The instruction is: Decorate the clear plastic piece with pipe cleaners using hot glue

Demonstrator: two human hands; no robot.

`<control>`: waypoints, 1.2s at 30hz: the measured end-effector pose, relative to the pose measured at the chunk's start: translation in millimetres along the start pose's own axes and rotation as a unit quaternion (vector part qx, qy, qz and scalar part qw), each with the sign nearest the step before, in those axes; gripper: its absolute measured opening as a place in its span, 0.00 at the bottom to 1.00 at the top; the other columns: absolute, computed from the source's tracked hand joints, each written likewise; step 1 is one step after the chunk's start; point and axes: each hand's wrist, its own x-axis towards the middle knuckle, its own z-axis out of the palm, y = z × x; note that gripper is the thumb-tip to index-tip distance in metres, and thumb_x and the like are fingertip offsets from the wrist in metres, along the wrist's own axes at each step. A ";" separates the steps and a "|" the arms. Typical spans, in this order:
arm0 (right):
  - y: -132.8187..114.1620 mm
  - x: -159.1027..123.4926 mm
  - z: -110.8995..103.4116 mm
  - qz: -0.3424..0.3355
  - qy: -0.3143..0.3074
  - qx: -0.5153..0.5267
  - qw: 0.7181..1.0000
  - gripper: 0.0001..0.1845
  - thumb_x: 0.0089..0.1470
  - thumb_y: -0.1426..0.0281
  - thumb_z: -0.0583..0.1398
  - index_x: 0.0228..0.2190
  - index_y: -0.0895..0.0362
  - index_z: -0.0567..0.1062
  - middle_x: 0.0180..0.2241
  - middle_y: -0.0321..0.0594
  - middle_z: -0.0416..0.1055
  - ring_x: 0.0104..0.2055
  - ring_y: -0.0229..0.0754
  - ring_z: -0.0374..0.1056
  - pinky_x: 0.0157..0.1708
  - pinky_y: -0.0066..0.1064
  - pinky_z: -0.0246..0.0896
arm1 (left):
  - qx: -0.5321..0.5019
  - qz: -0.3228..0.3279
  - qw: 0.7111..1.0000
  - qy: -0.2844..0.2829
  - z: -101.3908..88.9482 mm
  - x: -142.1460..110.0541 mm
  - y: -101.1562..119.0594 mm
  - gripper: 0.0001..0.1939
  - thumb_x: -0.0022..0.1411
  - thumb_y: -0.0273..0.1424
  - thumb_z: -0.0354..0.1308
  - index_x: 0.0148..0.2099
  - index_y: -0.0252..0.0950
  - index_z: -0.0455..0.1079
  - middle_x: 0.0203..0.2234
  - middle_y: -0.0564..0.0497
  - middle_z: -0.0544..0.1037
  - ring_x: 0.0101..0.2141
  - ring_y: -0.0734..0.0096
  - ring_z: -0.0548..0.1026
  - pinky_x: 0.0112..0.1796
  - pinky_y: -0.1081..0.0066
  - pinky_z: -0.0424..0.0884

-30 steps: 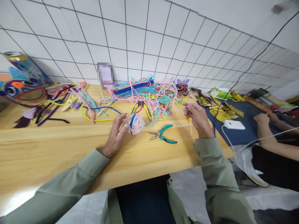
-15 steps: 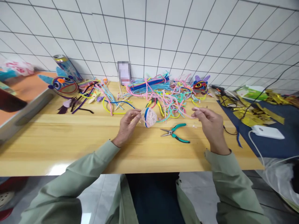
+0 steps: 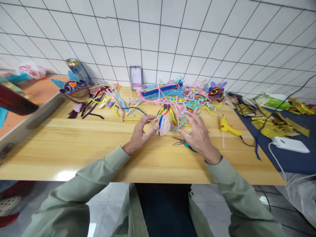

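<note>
The left hand (image 3: 140, 134) grips the ball (image 3: 164, 125) by its clear side over the table (image 3: 81, 144), apparently to leave the pink face free; the right hand (image 3: 199, 136), spread and seemingly unladen, partly covers the pliers (image 3: 182, 141), handily close.

I see a clear roundish piece (image 3: 164, 125), blue-banded, pale pink at one end. Left hand (image 3: 141, 134) holds it, pink end rightward.
</note>
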 end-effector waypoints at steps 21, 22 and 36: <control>-54.1 22.3 59.6 -0.007 -0.032 0.174 0.984 0.09 0.62 0.74 0.65 0.43 0.49 0.81 0.35 0.38 0.76 0.37 0.46 0.73 0.40 0.39 0.73 | 0.012 0.052 0.996 -0.066 4.4 -3.3 -7.2 0.33 0.70 0.44 0.66 0.71 0.41 0.63 0.66 0.37 0.74 0.67 0.49 0.73 0.69 0.45 0.68; -54.6 23.3 59.9 -0.004 -0.032 0.177 0.984 0.09 0.62 0.74 0.65 0.43 0.49 0.81 0.34 0.38 0.76 0.37 0.46 0.73 0.40 0.38 0.72 | 0.000 0.052 0.996 -0.071 4.9 -4.4 -8.5 0.35 0.70 0.43 0.66 0.73 0.41 0.61 0.67 0.37 0.72 0.68 0.49 0.72 0.70 0.45 0.67; -53.0 28.4 54.2 0.008 -0.051 0.208 0.977 0.03 0.61 0.69 0.65 0.37 0.50 0.81 0.31 0.35 0.74 0.32 0.42 0.68 0.36 0.35 0.67 | 0.095 0.110 0.988 -0.047 22.0 1.4 -27.4 0.42 0.64 0.36 0.68 0.75 0.41 0.55 0.66 0.37 0.73 0.66 0.46 0.73 0.68 0.45 0.68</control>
